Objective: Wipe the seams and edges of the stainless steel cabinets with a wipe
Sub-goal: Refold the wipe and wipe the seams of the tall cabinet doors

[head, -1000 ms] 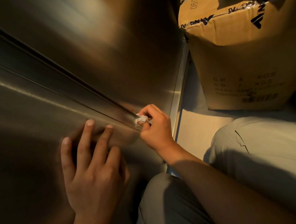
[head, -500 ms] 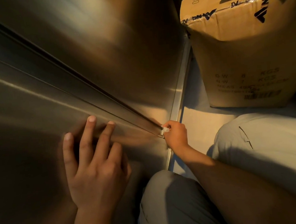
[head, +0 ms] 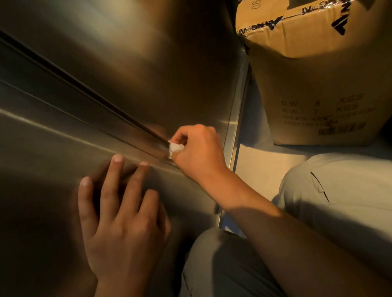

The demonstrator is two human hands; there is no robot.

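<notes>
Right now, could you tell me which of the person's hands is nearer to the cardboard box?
Right. The right hand pinches the wipe at the cabinet seam, closer to the cardboard box. The left hand lies flat on the steel panel, farther away.

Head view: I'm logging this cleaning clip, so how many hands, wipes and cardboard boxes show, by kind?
Hands: 2, the left hand flat on the steel cabinet, the right hand pinching the wipe
Wipes: 1, the white wipe at the seam
Cardboard boxes: 1, the cardboard box beside the cabinet
Total: 4
</notes>
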